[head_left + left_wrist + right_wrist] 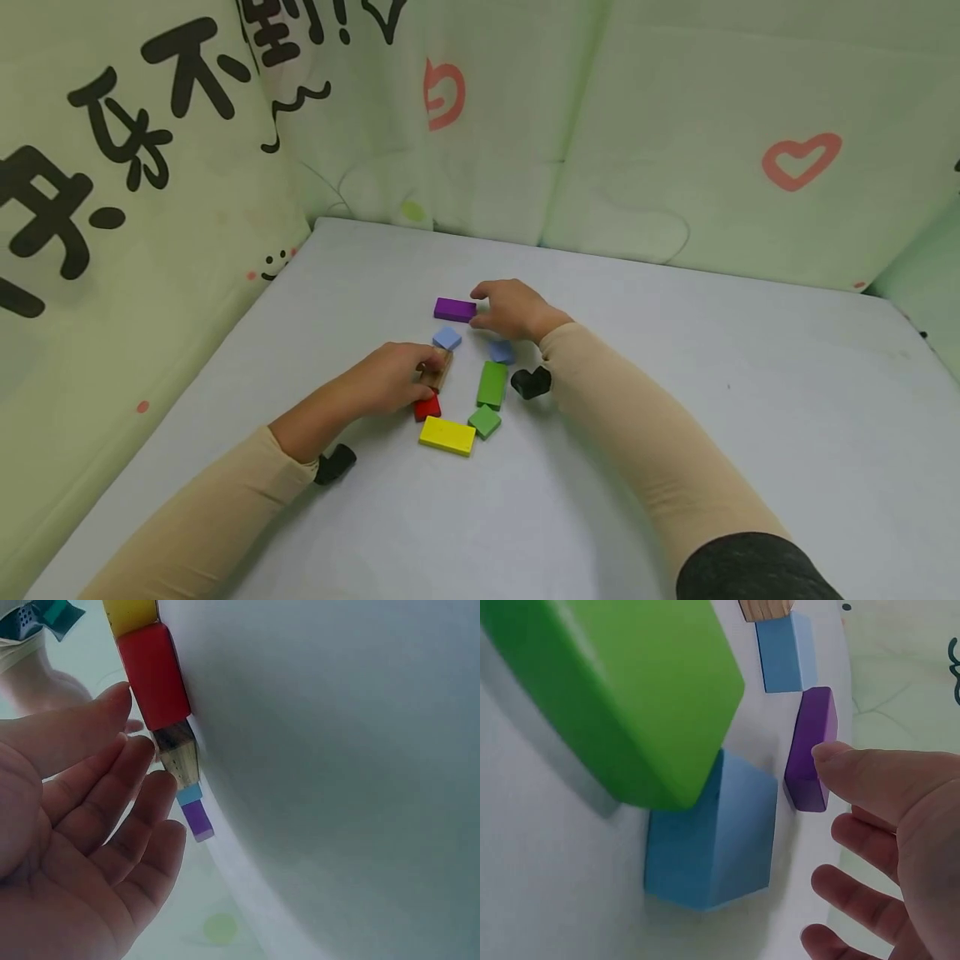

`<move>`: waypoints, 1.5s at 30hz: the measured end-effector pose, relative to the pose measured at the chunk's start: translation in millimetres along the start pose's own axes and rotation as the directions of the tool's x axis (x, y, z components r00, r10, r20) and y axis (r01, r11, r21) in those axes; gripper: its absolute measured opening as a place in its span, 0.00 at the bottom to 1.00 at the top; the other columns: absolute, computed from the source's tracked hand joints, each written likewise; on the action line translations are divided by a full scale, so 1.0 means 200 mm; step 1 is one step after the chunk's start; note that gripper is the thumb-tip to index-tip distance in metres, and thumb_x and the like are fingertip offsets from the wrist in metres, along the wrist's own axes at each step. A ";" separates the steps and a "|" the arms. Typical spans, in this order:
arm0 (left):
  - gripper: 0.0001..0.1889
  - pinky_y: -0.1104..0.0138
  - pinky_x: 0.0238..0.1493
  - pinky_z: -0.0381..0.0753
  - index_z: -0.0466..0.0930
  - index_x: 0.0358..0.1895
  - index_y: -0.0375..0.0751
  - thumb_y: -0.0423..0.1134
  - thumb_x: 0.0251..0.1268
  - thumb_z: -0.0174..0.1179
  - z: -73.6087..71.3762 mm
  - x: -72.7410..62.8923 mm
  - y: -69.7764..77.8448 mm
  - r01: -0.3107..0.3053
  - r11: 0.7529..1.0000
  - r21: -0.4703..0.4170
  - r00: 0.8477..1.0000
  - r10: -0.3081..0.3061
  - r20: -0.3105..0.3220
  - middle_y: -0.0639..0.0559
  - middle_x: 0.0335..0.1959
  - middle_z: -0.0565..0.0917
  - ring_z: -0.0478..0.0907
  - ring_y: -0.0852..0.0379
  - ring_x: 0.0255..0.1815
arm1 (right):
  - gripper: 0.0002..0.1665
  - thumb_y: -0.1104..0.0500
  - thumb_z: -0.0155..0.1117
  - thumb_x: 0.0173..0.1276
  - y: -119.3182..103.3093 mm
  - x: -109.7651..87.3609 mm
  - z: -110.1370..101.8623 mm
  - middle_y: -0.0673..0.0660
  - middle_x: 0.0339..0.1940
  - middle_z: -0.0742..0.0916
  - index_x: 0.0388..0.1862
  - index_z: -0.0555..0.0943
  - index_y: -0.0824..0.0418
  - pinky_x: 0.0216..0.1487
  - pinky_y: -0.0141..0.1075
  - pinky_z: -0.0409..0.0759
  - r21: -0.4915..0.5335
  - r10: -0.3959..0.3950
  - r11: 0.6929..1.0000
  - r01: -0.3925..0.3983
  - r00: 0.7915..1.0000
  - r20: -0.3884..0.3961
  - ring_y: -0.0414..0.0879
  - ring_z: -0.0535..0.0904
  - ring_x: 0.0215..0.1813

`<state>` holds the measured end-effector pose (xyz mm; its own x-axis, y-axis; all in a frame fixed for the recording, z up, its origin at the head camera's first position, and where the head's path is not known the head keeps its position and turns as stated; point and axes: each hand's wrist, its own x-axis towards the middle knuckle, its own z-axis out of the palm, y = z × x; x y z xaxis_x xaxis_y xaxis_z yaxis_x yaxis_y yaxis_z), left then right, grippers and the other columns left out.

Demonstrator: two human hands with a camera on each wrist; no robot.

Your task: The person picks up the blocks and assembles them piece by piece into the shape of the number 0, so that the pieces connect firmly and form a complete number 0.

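My left hand (393,375) hovers by the left side of a block ring, fingers over the wooden block (437,375) and thumb tip at the red block (427,407). In the left wrist view its thumb and fingers stand apart, loosely bent beside the blocks. At the ring's far end, my right hand (516,308) is at the right end of the purple block (454,310). Its thumb tip overlaps the block's near side in the right wrist view, with the other fingers spread. A light blue block (447,337) lies between the purple and wooden blocks.
Under the right wrist lies another blue block (501,352), at the end of the long green block (492,385). A small green block (485,421) and a yellow block (447,436) form the near side. Patterned cloth (660,125) hangs behind the white table (750,400).
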<state>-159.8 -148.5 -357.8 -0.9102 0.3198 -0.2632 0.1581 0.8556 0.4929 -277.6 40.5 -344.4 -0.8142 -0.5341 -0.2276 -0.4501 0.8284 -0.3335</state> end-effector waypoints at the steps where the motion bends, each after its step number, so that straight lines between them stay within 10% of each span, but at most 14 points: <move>1: 0.20 0.57 0.60 0.77 0.79 0.60 0.40 0.35 0.66 0.68 0.00 0.00 0.00 0.002 1.000 -0.001 1.000 -0.002 0.000 0.48 0.55 0.82 0.76 0.51 0.54 | 0.30 0.50 0.62 0.74 -0.01 0.01 0.00 0.60 0.66 0.79 0.71 0.72 0.61 0.71 0.47 0.65 -0.006 -0.002 1.000 0.002 1.000 0.003 0.56 0.72 0.68; 45: 0.19 0.57 0.62 0.75 0.80 0.60 0.40 0.35 0.66 0.67 0.01 0.01 0.01 0.015 0.999 0.042 0.999 -0.014 -0.030 0.49 0.56 0.82 0.76 0.51 0.56 | 0.21 0.57 0.61 0.72 -0.02 0.07 0.00 0.58 0.54 0.84 0.61 0.80 0.61 0.61 0.44 0.73 -0.039 0.010 0.999 -0.011 1.000 -0.020 0.51 0.77 0.52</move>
<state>-160.7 -145.2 -359.7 -0.9234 0.2953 -0.2451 0.1598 0.8766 0.4539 -286.5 29.3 -345.2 -0.8262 -0.5218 -0.2123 -0.4550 0.8403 -0.2947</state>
